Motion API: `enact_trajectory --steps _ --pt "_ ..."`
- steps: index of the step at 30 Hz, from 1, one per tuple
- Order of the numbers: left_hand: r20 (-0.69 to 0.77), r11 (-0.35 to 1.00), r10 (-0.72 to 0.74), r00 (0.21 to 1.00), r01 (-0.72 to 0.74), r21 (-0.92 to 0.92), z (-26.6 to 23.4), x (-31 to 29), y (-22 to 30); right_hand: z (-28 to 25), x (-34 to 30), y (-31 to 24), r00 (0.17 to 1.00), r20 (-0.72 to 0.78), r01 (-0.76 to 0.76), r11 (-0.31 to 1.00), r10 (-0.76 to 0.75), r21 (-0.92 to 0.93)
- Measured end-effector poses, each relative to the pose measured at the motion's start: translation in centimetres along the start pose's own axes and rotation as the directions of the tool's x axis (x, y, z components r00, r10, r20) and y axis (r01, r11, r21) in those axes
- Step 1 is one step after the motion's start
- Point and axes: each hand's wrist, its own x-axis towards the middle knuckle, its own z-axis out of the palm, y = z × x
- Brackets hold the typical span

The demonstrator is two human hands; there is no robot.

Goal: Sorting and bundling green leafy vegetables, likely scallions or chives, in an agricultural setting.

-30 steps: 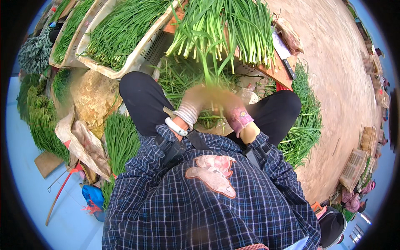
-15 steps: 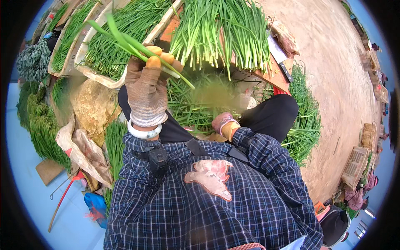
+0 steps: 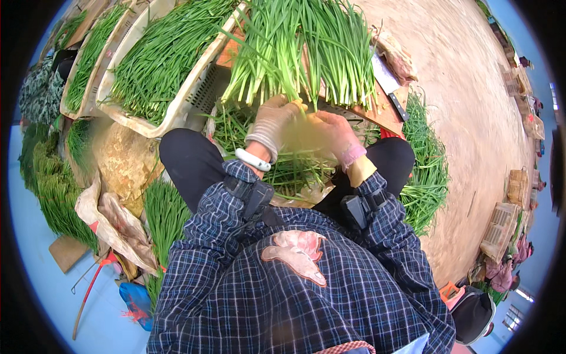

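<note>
Two heaps of chive-like greens [image 3: 339, 56], with pale stem ends toward me, lie on a wooden board [image 3: 386, 118] ahead. At those stem ends, my left hand [image 3: 272, 121], in a brownish-white glove with yellow fingertips, pinches a long green stalk [image 3: 303, 105]. Close by on its right, my right hand [image 3: 342, 134], in a pinkish glove, has its fingers closed on the lower part of the same greenery. A blurred smear in the picture partly covers the space between the hands. Loose green leaves [image 3: 295, 174] lie below them, between my knees.
A knife [image 3: 396, 103] with a black handle rests on the board's right side. Pale plastic crates [image 3: 171, 115] full of greens stand at the left. More greens [image 3: 427, 171] lie on the floor at right. A crumpled sack [image 3: 115, 215] lies at left.
My left hand has come down and right from its raised place with the green stalk. My right hand has risen from my lap to meet it at the stem ends.
</note>
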Motion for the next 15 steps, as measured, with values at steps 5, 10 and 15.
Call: enact_trajectory --steps 5,10,15 --pt "-0.028 0.99 -0.027 0.999 0.031 0.138 1.5 -0.6 -0.7 -0.7 1.1 1.1 0.954 0.089 0.299 0.913 -0.286 -0.277" --pt "0.003 0.997 -0.001 1.0 0.001 -0.074 2.0 0.2 -3.7 -0.6 1.8 2.2 0.945 -0.113 0.218 0.851 -0.306 -0.477" --pt "0.174 0.938 0.015 0.985 0.046 -0.342 4.4 0.0 -2.1 -2.4 -0.2 -2.0 0.938 -0.097 0.239 0.826 -0.331 -0.511"
